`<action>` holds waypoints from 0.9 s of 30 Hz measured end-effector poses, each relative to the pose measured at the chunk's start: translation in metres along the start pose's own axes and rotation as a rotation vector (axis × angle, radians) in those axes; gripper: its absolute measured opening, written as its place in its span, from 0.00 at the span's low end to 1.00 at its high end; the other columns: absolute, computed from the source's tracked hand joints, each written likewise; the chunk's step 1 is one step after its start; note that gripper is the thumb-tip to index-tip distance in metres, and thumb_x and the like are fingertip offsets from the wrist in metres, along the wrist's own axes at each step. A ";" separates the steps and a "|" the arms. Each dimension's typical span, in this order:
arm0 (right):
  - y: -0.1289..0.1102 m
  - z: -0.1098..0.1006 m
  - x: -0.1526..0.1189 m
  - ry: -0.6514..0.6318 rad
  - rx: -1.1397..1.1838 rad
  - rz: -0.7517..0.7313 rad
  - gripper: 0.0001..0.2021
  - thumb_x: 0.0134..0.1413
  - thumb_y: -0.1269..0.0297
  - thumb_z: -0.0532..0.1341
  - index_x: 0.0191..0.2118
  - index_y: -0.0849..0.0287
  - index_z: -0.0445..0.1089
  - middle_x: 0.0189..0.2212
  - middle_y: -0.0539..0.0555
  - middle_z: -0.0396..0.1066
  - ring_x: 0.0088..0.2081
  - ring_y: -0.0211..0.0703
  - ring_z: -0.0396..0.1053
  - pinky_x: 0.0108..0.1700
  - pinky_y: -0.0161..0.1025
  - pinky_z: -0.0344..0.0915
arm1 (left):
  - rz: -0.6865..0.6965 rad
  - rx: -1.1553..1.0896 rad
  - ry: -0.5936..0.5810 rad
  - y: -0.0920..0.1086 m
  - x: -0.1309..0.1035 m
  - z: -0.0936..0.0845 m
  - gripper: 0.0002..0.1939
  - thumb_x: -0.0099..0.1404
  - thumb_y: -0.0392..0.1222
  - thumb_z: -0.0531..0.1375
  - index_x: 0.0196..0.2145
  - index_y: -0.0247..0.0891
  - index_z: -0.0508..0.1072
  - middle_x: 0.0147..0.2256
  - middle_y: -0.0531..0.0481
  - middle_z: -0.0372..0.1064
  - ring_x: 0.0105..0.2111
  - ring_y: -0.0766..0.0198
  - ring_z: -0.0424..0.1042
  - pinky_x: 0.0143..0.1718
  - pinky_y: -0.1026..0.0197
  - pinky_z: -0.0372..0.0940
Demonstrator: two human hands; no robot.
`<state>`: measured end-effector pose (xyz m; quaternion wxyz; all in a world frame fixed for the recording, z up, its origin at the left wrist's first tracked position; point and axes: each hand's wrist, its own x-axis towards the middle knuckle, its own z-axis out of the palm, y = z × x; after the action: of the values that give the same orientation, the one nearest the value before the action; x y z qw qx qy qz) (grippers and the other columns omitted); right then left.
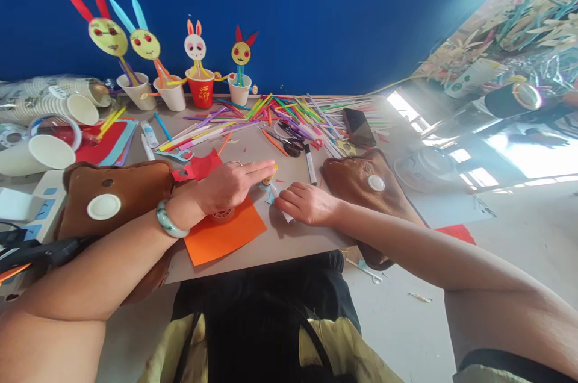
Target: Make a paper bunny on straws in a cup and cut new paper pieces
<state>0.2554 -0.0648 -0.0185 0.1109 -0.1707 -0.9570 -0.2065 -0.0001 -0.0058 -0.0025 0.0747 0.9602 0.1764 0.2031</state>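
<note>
My left hand [229,186], with a jade-like bangle on its wrist, reaches over an orange paper sheet [235,238]. Its fingertips are pressed together on a small yellow piece [270,174] at the table's middle. Closed around a white marker [287,217] is my right hand [307,203], just right of that piece. The marker's tip points towards the yellow piece. Light-blue paper scraps [271,194] lie between both hands. A roll of tape [223,214] shows partly below my left hand, on the orange sheet.
Bunny-faced figures stand in cups, one a red cup [201,88], along the blue wall. Coloured sticks, scissors [292,145], another marker [310,165] and a phone [359,127] lie behind my hands. Brown pouches flank them: a left pouch [130,190] and a right pouch [392,190].
</note>
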 end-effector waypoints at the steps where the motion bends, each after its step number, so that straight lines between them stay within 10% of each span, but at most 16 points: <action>1: 0.001 0.000 -0.001 0.003 0.007 0.000 0.14 0.71 0.69 0.47 0.37 0.61 0.68 0.28 0.52 0.63 0.29 0.40 0.60 0.36 0.40 0.57 | -0.001 0.005 0.000 0.000 0.000 0.000 0.31 0.66 0.26 0.48 0.64 0.38 0.64 0.65 0.45 0.63 0.60 0.60 0.69 0.56 0.59 0.69; 7: 0.003 -0.007 -0.012 0.005 0.097 0.138 0.13 0.70 0.65 0.48 0.43 0.59 0.70 0.30 0.54 0.69 0.29 0.41 0.64 0.35 0.41 0.59 | -0.019 -0.001 -0.008 0.001 0.000 -0.002 0.32 0.63 0.24 0.49 0.63 0.37 0.66 0.65 0.45 0.63 0.60 0.61 0.69 0.55 0.61 0.69; 16: 0.002 -0.018 0.019 0.181 0.667 1.032 0.12 0.56 0.58 0.63 0.44 0.55 0.66 0.33 0.51 0.73 0.31 0.40 0.70 0.30 0.35 0.63 | -0.022 -0.119 -0.029 -0.004 -0.003 0.001 0.39 0.60 0.24 0.50 0.68 0.43 0.59 0.67 0.48 0.58 0.64 0.59 0.64 0.61 0.56 0.65; 27: 0.013 0.016 0.051 0.320 0.972 1.241 0.16 0.42 0.58 0.66 0.36 0.55 0.61 0.23 0.43 0.65 0.23 0.35 0.62 0.28 0.35 0.61 | -0.035 -0.223 0.194 -0.017 -0.005 0.019 0.33 0.65 0.26 0.48 0.67 0.41 0.59 0.68 0.44 0.56 0.66 0.59 0.60 0.62 0.55 0.63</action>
<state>0.2112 -0.0329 -0.0138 0.4030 -0.5725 -0.6429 0.3107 -0.0014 0.0063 -0.0255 0.1672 0.9186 0.1758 0.3120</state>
